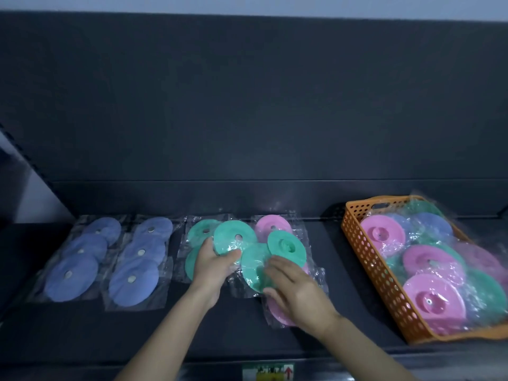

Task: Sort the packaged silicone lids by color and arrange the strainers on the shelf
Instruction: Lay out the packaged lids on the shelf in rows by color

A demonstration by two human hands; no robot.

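Green lid pack [225, 241], three round silicone discs in crinkly clear film, lies mid-shelf! Left hand [213, 261] pinches its nine-o'clock edge, and right hand [295, 288] curls fingers round five o'clock. Blue packs [134, 281] lie flat at nine o'clock, perforated orange basket [376, 270] at three.

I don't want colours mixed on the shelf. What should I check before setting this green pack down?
1. Left hand grips the held pack: ok.
2. Right hand holds it too: ok.
3. Second green pack lies just left of it, as the place to put it: ok.
4. Held pack clear of the pink pack: not ok, it overlaps it.
5. Blue packs apart from other colours: ok.
6. Basket emptied: not ok, mixed packs inside.
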